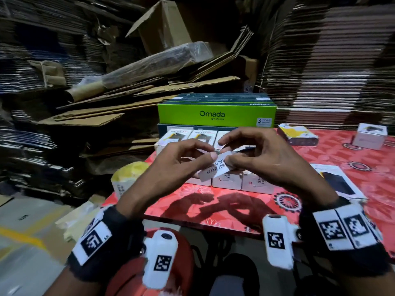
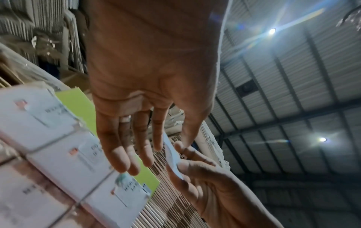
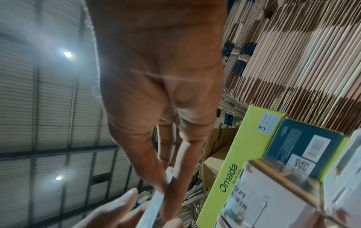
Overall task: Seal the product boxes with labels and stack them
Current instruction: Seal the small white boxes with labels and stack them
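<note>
Head view, centre: the left hand (image 1: 181,159) and the right hand (image 1: 256,154) meet above the bench (image 1: 235,212), both pinching one white seal label (image 1: 215,168) printed in black capitals. The left thumb and forefinger grip the label at its 9 o'clock end; the right thumb and forefinger grip its 3 o'clock end. The remaining fingers of each hand are loosely curled and hold nothing else. The label hangs in the air, clear of the boxes.

Directly beneath the hands, a row of white product boxes (image 1: 226,181) stands on the red patterned bench cover. At 12 o'clock from the hands, further white product boxes (image 1: 183,135) lie in front of a green Omada carton (image 1: 215,115), which rests on a dark carton.

At 2 o'clock lie a torn yellow-and-white box (image 1: 299,135) and, beyond it, a small white cube box (image 1: 370,135). At 3 o'clock a flat white box with a dark picture (image 1: 337,180) lies on the bench. At 9 o'clock a yellow-and-white package (image 1: 128,178) sits at the bench's edge. Flattened cardboard stacks (image 1: 320,60) fill the background.
</note>
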